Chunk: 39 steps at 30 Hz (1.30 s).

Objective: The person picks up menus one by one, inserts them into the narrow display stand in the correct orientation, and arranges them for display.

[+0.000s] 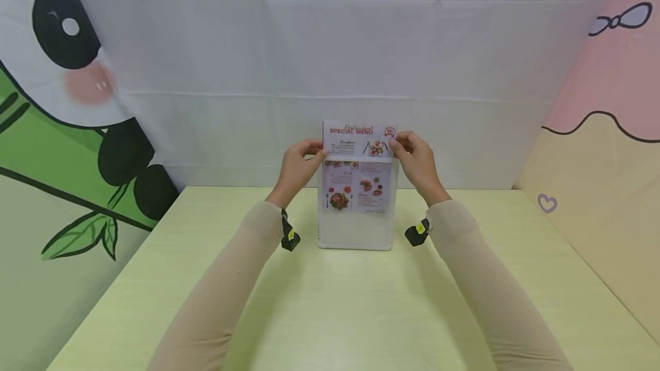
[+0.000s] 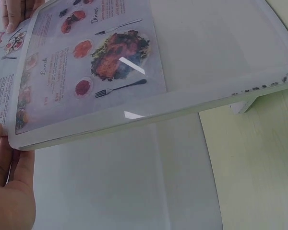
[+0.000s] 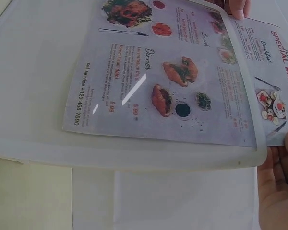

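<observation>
A printed restaurant menu sheet (image 1: 348, 136) sits partly inside a white-framed display stand (image 1: 356, 235) with a clear front. Its upper part, headed "Special Menu", sticks out above the frame's top edge, and its lower part shows through the cover. My left hand (image 1: 299, 168) pinches the sheet's left edge just above the frame. On the opposite side, my right hand (image 1: 419, 166) pinches the right edge, thumb in front. In the right wrist view, the menu's lower edge lies partway down the stand (image 3: 33, 96), with white backing below it. Fingers behind the sheet are partly hidden.
The stand is upright on a pale yellow-green table (image 1: 340, 308). Behind it hangs a creased white cloth (image 1: 330, 50). Painted panels, one with a green cartoon figure (image 1: 57, 147), flank the table. A small support foot (image 2: 242, 104) shows behind the stand in the left wrist view.
</observation>
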Motion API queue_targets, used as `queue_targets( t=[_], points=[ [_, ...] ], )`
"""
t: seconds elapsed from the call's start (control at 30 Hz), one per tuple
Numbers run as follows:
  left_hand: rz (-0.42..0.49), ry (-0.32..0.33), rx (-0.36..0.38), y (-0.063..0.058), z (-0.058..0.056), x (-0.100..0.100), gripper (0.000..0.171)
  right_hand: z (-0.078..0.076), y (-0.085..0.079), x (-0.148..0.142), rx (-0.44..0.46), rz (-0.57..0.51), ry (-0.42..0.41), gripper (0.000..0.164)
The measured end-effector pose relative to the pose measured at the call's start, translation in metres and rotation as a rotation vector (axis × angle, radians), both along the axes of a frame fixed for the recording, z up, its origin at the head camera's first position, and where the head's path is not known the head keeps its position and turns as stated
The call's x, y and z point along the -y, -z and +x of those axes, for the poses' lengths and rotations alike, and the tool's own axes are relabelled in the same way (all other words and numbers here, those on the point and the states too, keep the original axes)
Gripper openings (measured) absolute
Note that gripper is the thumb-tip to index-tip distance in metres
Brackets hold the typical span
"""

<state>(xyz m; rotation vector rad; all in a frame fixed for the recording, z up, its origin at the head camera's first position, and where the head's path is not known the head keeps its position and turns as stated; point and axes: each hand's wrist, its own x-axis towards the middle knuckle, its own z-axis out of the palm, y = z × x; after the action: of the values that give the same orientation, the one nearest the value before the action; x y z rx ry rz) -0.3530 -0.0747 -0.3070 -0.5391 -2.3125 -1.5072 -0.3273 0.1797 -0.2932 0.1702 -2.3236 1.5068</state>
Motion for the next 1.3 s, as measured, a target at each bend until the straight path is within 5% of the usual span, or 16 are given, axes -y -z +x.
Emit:
queue_targets(
  t=[1.3],
  points=[
    [-0.061,0.052,0.0,-0.001,-0.0019,0.003,0.027,-0.0001,-0.0017,0.0012,0.037,0.054,-0.003,0.025]
  ],
)
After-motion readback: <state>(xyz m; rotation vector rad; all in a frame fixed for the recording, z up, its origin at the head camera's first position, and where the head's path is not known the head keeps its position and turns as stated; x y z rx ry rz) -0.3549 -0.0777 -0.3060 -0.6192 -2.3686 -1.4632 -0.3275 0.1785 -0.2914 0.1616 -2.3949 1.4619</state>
